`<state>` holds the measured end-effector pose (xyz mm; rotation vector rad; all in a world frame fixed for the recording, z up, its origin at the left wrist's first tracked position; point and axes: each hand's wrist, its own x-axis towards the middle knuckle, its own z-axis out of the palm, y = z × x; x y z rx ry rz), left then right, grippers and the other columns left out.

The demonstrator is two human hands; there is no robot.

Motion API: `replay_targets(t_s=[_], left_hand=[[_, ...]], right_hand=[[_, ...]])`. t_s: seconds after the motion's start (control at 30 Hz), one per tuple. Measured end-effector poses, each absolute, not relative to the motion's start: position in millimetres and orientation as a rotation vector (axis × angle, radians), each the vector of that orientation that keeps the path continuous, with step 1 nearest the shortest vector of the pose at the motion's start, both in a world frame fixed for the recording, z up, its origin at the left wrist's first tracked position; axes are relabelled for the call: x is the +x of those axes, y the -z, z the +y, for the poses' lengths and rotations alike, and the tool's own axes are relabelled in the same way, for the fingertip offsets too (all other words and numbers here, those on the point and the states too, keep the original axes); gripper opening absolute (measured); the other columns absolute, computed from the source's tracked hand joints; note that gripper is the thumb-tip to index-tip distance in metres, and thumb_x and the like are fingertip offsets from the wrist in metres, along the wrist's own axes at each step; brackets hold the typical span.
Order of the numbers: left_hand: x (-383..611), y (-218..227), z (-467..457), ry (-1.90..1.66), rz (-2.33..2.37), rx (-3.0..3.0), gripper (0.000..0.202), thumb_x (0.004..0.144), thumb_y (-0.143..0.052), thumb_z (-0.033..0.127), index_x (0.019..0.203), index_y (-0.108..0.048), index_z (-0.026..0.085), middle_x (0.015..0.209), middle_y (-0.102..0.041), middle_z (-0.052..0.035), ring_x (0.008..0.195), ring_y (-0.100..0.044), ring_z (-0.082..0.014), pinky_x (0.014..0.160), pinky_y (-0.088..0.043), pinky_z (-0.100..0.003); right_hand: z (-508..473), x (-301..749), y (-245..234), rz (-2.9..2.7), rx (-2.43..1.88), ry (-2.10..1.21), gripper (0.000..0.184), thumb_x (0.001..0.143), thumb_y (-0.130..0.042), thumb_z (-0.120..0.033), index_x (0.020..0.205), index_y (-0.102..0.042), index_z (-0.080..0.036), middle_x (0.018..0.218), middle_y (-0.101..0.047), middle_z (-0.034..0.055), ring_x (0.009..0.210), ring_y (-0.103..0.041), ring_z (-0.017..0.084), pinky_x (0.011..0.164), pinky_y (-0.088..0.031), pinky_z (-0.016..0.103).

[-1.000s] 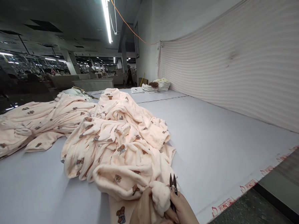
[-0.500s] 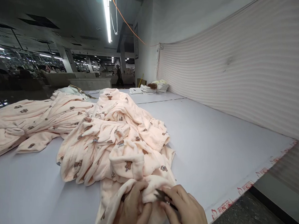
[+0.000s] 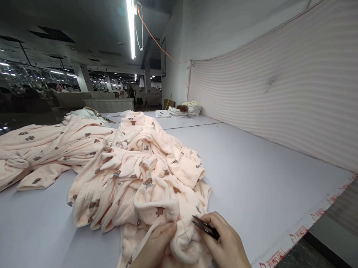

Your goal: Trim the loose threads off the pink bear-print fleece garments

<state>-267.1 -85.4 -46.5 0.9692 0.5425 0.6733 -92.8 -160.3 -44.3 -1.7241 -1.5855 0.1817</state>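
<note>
A heap of peach fleece garments [image 3: 139,172] printed with small brown bears lies on the white table [image 3: 259,177]. At the near edge my left hand [image 3: 152,255] pinches a fold of the fleece, fingers closed on it. My right hand [image 3: 225,247] holds small black thread snips [image 3: 205,227], their blades pointing left at the bunched fabric between my hands.
More peach fleece [image 3: 32,149] spreads across the table's left side. Folded white stacks [image 3: 183,108] sit at the far end by the wall. A striped cloth [image 3: 285,96] hangs along the right. The table edge [image 3: 306,227] carries red print. People stand far off.
The snips have swung from pointing up to pointing left at the fabric. My left hand has shifted its grip on the fold, and the fleece near my hands has been rebunched.
</note>
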Motion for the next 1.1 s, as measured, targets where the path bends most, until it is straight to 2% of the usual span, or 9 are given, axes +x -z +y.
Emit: replay_targets(t_s=[0.1,0.23,0.4,0.7,0.87,0.97,1.0,1.03,1.1], left_hand=[[-268,49,-82,-0.674,0.487,0.981,0.024,0.087,-0.056,0.03,0.098,-0.075,0.018,0.093,-0.075,-0.0069,0.096,-0.064,-0.0238,0.091,-0.045,-0.035],[-274,57,-78,-0.666,0.52,1.092,0.026,0.089,-0.055,0.031,0.101,-0.073,0.018,0.101,-0.073,-0.0073,0.098,-0.063,-0.0229,0.092,-0.045,-0.034],[-280,55,-76,-0.631,0.485,1.078,0.027,0.088,-0.056,0.032,0.104,-0.072,0.016,0.103,-0.072,-0.0088,0.101,-0.062,-0.0238,0.09,-0.045,-0.034],[-275,57,-76,-0.676,0.387,0.959,0.026,0.09,-0.052,0.03,0.096,-0.072,0.014,0.101,-0.072,-0.0104,0.099,-0.063,-0.0243,0.09,-0.046,-0.037],[-292,65,-47,-1.241,0.943,1.362,0.039,0.091,-0.046,0.043,0.112,-0.063,0.015,0.113,-0.067,-0.0102,0.109,-0.058,-0.027,0.095,-0.044,-0.038],[-300,74,-22,-1.449,1.21,1.77,0.052,0.087,-0.048,0.043,0.131,-0.048,0.015,0.139,-0.047,-0.0152,0.132,-0.038,-0.0307,0.107,-0.03,-0.043],[-302,76,-14,-1.454,1.311,1.969,0.058,0.085,-0.052,0.042,0.135,-0.043,0.014,0.143,-0.042,-0.0177,0.134,-0.034,-0.0328,0.109,-0.025,-0.047],[-304,79,-6,-1.423,1.435,2.184,0.061,0.082,-0.055,0.039,0.136,-0.041,0.013,0.144,-0.041,-0.0205,0.133,-0.034,-0.0354,0.108,-0.022,-0.052],[-317,81,7,-1.281,1.662,2.47,0.053,0.079,-0.055,0.031,0.128,-0.048,0.013,0.133,-0.051,-0.022,0.122,-0.046,-0.0378,0.102,-0.024,-0.058]], right_hand=[[-166,-98,39,-1.711,-1.634,-0.153,0.027,0.085,-0.058,-0.03,0.111,-0.061,-0.029,0.102,-0.068,0.0013,0.086,-0.066,0.018,0.072,-0.052,0.025],[-166,-104,37,-1.661,-1.686,-0.144,0.02,0.091,-0.049,-0.029,0.102,-0.066,-0.028,0.098,-0.07,0.002,0.085,-0.067,0.019,0.071,-0.052,0.026],[-155,-101,31,-1.606,-1.645,-0.327,0.02,0.09,-0.053,-0.03,0.105,-0.067,-0.029,0.104,-0.069,0.0006,0.095,-0.065,0.017,0.079,-0.051,0.024],[-155,-106,40,-1.737,-1.619,-0.05,0.026,0.09,-0.05,-0.025,0.113,-0.062,-0.026,0.107,-0.068,0.0042,0.092,-0.064,0.022,0.075,-0.048,0.03],[-165,-98,51,-1.42,-1.631,-0.371,0.022,0.092,-0.048,-0.036,0.101,-0.061,-0.022,0.092,-0.066,0.0043,0.086,-0.063,0.019,0.072,-0.048,0.025],[-173,-118,87,-1.547,-1.584,-0.64,0.03,0.08,-0.062,-0.031,0.109,-0.058,-0.024,0.094,-0.067,0.002,0.083,-0.063,0.018,0.072,-0.048,0.023],[-174,-129,103,-1.644,-1.564,-0.753,0.039,0.072,-0.069,-0.026,0.11,-0.06,-0.026,0.102,-0.068,0.0011,0.09,-0.063,0.02,0.079,-0.047,0.024],[-173,-140,119,-1.699,-1.559,-0.806,0.035,0.069,-0.07,-0.023,0.103,-0.064,-0.029,0.101,-0.069,-0.0003,0.088,-0.064,0.02,0.079,-0.047,0.024],[-169,-155,145,-1.764,-1.539,-0.858,0.02,0.066,-0.07,-0.021,0.085,-0.07,-0.027,0.084,-0.072,-0.0006,0.074,-0.065,0.02,0.073,-0.047,0.027]])
